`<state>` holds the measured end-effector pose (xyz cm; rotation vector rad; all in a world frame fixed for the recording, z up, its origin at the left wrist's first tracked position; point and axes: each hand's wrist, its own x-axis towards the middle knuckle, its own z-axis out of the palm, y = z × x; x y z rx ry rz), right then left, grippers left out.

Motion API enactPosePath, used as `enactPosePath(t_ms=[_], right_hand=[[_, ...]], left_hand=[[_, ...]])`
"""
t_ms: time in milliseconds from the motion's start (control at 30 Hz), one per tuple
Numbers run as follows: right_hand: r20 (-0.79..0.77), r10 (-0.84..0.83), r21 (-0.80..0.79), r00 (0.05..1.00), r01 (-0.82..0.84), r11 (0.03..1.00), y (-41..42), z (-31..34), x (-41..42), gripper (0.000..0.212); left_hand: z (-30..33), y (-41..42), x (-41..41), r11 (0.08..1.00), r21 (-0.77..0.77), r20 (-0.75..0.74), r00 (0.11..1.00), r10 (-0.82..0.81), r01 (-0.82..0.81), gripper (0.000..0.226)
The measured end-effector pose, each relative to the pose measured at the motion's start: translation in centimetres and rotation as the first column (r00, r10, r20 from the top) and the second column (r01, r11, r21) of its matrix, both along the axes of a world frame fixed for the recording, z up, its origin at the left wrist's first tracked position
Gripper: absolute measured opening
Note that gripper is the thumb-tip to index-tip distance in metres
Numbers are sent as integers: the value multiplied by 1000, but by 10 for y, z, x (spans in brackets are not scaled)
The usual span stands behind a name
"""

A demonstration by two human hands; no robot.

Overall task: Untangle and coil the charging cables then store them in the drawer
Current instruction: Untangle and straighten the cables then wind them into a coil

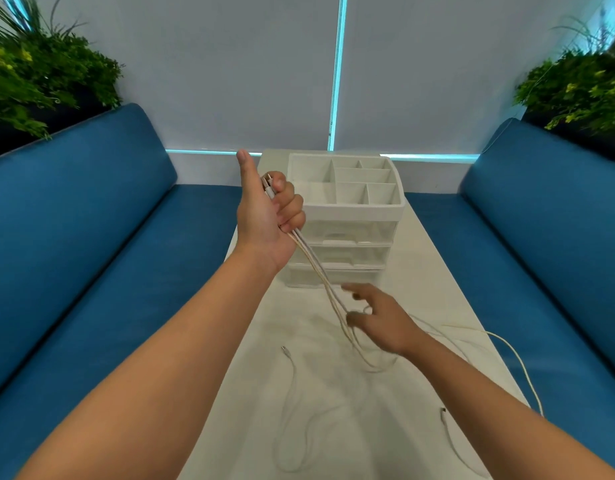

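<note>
My left hand (268, 216) is raised in front of the white drawer unit (347, 237), fingers curled round the plug ends of a doubled white charging cable (320, 271), thumb pointing up. The strands run down and to the right to my right hand (378, 320), whose fingers are spread and loosely hooked against them just above the table. More white cable (292, 386) lies in loose loops on the white table (437, 278), with one plug (284, 348) near the middle and another plug (444, 409) at the right. All three drawers are closed.
The drawer unit has an open compartment tray (344, 181) on top. Blue sofa cushions flank the narrow table on the left (91, 237) and right (541, 237). One cable strand (520, 365) hangs over the table's right edge. Plants stand in both back corners.
</note>
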<state>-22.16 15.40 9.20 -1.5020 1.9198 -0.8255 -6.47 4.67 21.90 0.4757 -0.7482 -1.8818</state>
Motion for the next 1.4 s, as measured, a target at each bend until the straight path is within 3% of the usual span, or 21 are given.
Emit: enactPosePath(t_ms=[33,100,200,300,533,733,867,1033,1133,1200,1300,1400], right_hand=[[127,15,-64,992,-7,998,-5,18,7,61],[377,123,-189,918,-54,981,-14,54,24,51],[464,179,-242,867,-71,968,-25,85,44,24],[543,194,-284,817,-39,958,-28,79,50,24],[573,159,-238,804,-22,971,-20,59,46,22],[565,-6,-209,825,150,966,-21,58,41,18],[543,81,-203,836,37,978,-15,50,46,34],[556,188,-130,810,-138,982,-6,42,40,25],[409,93,-137,908,-40,990,-13,41,40,16],[394,-9,-149,919,73,986,-18,41,43,12],[385,-62,-144,921,127,981,-17,40,48,34],[345,18,-106,938,20,994,-10,34,42,53]], left_hand=[[-1,3,-3,1000,-4,8,1000,-17,17,63],[-4,9,-9,999,-9,21,998,-52,52,63],[-3,14,-14,996,-44,66,995,-71,74,63],[3,12,-10,990,-129,159,986,-38,59,63],[3,7,-5,982,-183,204,979,-17,55,64],[-4,7,-6,987,-157,221,974,46,-11,63],[3,3,-3,997,-9,165,983,83,-82,67],[5,-5,4,984,70,178,972,151,-166,68],[1,-4,7,991,47,167,979,119,-128,68],[1,-4,8,996,18,153,985,85,-89,69],[8,-9,13,998,6,107,993,55,-56,68],[17,-16,20,997,27,56,996,75,-77,67]])
